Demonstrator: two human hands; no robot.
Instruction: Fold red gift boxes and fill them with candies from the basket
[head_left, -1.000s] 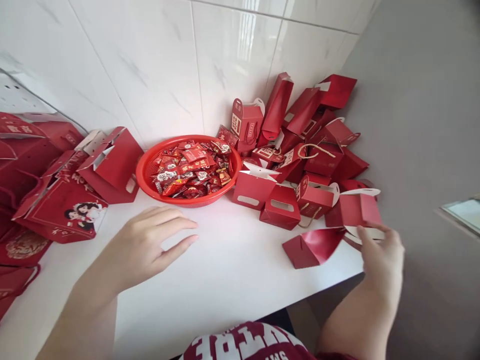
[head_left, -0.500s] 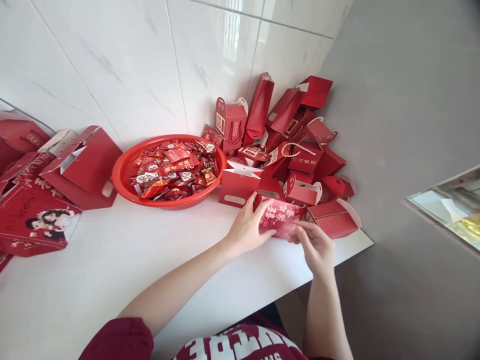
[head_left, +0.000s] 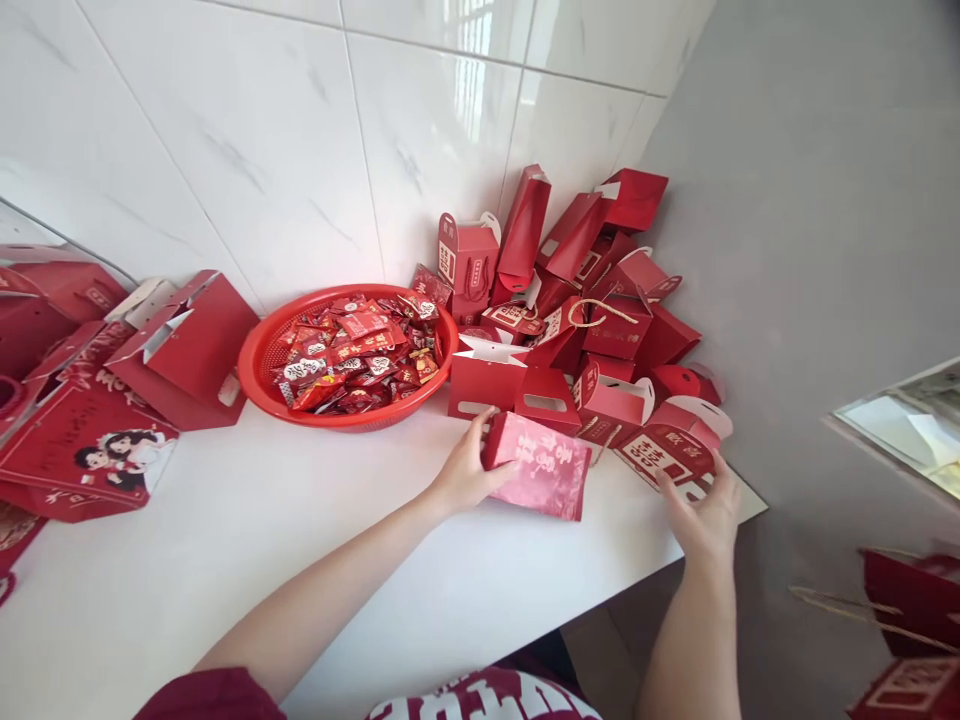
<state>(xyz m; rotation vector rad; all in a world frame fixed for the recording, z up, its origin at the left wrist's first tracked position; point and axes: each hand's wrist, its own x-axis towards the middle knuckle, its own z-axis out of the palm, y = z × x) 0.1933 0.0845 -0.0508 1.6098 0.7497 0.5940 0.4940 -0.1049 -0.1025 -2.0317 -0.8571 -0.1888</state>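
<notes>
A shiny white wall stands behind the red basket. Under the basket is a white table. A big heap of red boxes lies to the right of the basket, some standing up and some tipped over. To the left of the basket are more boxes: a plain red box leans close to it, and a red box with a cartoon couple sits farther left.

To the right and in front of the basket is the pink-red box, with pale writing on its top side. It is hard to tell if it touches the table. Farther right of the basket, by the table's corner, is the box with a white square sign.

The person's left hand, right of the basket and nearer the person, holds the pink-red box at its left end, thumb on top. The right hand, much farther right of the basket, has its thumb and fingers apart on the box with the sign. How tight they are cannot be told.

Inside the basket is a pile of small shiny packets.
</notes>
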